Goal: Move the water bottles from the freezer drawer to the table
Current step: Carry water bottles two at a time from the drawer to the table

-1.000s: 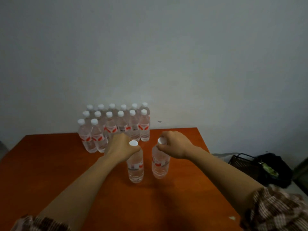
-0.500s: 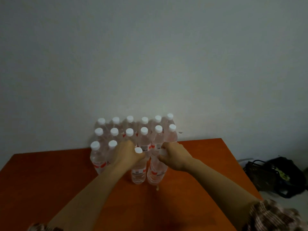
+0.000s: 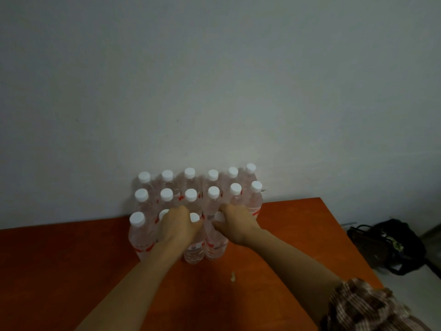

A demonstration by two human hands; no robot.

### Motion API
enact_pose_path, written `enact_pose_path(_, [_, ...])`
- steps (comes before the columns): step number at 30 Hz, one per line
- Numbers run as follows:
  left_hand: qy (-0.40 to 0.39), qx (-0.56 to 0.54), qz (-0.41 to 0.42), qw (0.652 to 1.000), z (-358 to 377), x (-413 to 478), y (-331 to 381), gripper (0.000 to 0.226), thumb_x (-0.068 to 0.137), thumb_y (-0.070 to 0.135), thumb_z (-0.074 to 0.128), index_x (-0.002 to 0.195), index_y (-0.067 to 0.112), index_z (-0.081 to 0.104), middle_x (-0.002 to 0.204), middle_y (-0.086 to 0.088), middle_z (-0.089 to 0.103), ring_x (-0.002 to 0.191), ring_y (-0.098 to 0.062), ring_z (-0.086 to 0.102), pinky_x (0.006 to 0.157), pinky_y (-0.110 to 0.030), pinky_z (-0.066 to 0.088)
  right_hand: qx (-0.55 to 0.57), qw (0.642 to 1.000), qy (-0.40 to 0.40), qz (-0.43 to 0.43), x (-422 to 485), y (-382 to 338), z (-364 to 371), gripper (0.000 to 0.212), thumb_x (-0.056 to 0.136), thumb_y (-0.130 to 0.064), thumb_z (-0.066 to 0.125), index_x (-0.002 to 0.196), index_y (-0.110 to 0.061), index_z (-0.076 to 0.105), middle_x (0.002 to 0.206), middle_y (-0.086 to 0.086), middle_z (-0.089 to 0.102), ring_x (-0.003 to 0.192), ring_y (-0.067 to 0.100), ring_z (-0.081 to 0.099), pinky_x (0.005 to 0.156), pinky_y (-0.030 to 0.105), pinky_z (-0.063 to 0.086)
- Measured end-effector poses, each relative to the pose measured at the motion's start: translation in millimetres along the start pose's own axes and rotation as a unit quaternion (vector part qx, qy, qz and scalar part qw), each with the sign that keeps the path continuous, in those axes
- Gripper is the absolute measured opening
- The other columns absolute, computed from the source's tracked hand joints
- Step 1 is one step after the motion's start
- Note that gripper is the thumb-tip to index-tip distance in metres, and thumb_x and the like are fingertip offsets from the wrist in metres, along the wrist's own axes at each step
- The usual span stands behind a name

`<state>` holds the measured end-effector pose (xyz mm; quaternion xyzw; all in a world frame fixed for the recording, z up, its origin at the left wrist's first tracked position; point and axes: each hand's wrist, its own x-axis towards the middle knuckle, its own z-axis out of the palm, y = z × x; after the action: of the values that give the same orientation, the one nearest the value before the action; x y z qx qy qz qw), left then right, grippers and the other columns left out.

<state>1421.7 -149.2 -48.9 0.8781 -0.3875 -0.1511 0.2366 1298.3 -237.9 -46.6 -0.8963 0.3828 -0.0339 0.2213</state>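
A block of clear plastic water bottles with white caps and red-and-white labels (image 3: 191,194) stands upright on the orange-brown wooden worktop (image 3: 71,271), packed against the plain pale grey wall (image 3: 214,80) at the worktop's far edge. Taking that block as the landmark: it has two full rows of six, and a front row, on the near side, is being filled. That row has one bottle at the block's left corner (image 3: 138,235), another largely hidden behind the left hand, and then the two bottles now in hand.

The left hand (image 3: 177,226) has its grip closed around the neck of one clear bottle (image 3: 194,249), and the right hand (image 3: 235,223) has its grip closed around the neck of the bottle next to it (image 3: 216,246). Both bottles seem to rest with their bases on the worktop, tight against the block's second row and touching each other.

By my judgement the task is well advanced: about sixteen bottles are on the worktop, with these two all but placed. Two spaces look open at the right end of the front row. The freezer drawer is out of view, so how many bottles are left cannot be told.

Forward of the block the worktop is bare save for a small pale scrap (image 3: 233,276). To the right of the block, beyond the worktop's edge, a dark mesh basket and a black bag (image 3: 386,247) sit on the floor. A checked sleeve (image 3: 362,306) covers the right arm.
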Motion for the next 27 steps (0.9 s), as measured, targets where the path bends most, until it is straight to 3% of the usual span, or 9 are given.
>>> enact_pose_path(5, [0.002, 0.004, 0.006, 1.0, -0.7, 6.7, 1.1, 0.022, 0.083, 0.031, 0.064, 0.069, 0.014, 0.059, 0.062, 0.002, 0.055, 0.055, -0.01, 0.051, 0.045, -0.023, 0.035, -0.001, 1.0, 0.0, 0.014, 7.6, -3.5, -1.9, 0.019, 0.091, -0.026, 0.059, 0.099, -0.008, 0.058, 0.096, 0.01, 0.066, 0.084, 0.023, 0.064, 0.076, 0.035, 0.055])
enact_pose_path(9, [-0.001, 0.01, 0.026, 1.0, -0.2, 11.2, 1.3, 0.015, 0.083, 0.028, 0.063, 0.082, 0.014, 0.06, 0.075, 0.0, 0.061, 0.062, -0.012, 0.052, 0.05, -0.023, 0.036, -0.008, 1.0, -0.019, 0.02, 11.6, -4.9, -2.6, 0.02, 0.091, -0.022, 0.062, 0.105, -0.009, 0.057, 0.105, 0.01, 0.065, 0.089, 0.022, 0.061, 0.077, 0.031, 0.052])
enact_pose_path(13, [-0.014, 0.024, 0.015, 0.999, 1.7, 11.0, -2.0, 0.013, 0.086, 0.023, 0.06, 0.079, 0.014, 0.055, 0.073, -0.001, 0.059, 0.057, -0.01, 0.047, 0.045, -0.021, 0.03, -0.012, 0.999, -0.024, 0.019, 11.7, -2.4, 2.0, 0.026, 0.09, -0.02, 0.062, 0.113, -0.011, 0.055, 0.113, 0.011, 0.064, 0.1, 0.025, 0.062, 0.088, 0.039, 0.054])
enact_pose_path(21, [-0.04, 0.026, 0.018, 0.999, 0.8, 10.6, -6.6, 0.014, 0.086, 0.02, 0.057, 0.077, 0.008, 0.058, 0.071, -0.004, 0.058, 0.062, -0.017, 0.053, 0.046, -0.023, 0.032, -0.015, 1.0, -0.012, 0.014, 11.9, -0.6, 6.6, 0.026, 0.092, -0.022, 0.059, 0.116, -0.013, 0.055, 0.113, 0.011, 0.065, 0.099, 0.026, 0.063, 0.087, 0.04, 0.054])
enact_pose_path(27, [-0.057, 0.055, 0.04, 0.996, -0.8, 8.5, -10.0, 0.014, 0.088, 0.019, 0.055, 0.081, 0.009, 0.062, 0.077, -0.005, 0.063, 0.068, -0.018, 0.059, 0.054, -0.026, 0.043, 0.05, 0.999, -0.005, 0.011, -8.3, 5.1, 4.2, 0.044, 0.093, -0.017, 0.056, 0.135, -0.017, 0.044, 0.132, 0.008, 0.057, 0.118, 0.026, 0.057, 0.098, 0.041, 0.05])
